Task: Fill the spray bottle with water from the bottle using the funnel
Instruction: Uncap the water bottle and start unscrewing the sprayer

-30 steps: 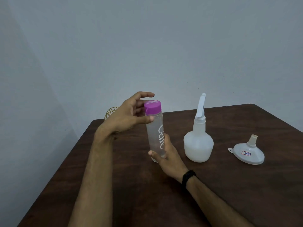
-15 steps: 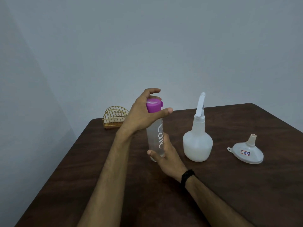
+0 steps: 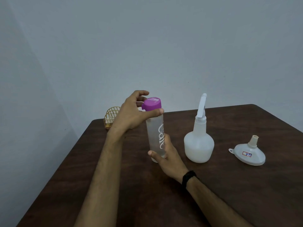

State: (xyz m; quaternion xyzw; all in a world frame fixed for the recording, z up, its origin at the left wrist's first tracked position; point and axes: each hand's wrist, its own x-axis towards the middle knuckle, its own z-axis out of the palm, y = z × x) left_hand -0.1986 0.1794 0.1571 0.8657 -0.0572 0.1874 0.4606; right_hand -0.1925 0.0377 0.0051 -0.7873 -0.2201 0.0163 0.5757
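A clear water bottle (image 3: 154,135) with white lettering stands upright on the dark wooden table (image 3: 229,185). My right hand (image 3: 168,159) wraps its lower part. My left hand (image 3: 132,112) grips its purple cap (image 3: 152,104), thumb in front and fingers curled behind. To the right stands the white spray bottle (image 3: 198,145), its spray head on and pointing up. Further right the white funnel (image 3: 248,153) lies mouth down with its spout up and a small label on its side.
A small gold wire basket (image 3: 110,119) sits at the table's far left corner, partly behind my left wrist. The table's left edge runs diagonally toward me. A plain grey wall stands behind. A black band is on my right wrist.
My left hand has turned around the purple cap, the thumb coming to the front, and the cap's tab now points left. The right hand and the bottle have stayed in place.
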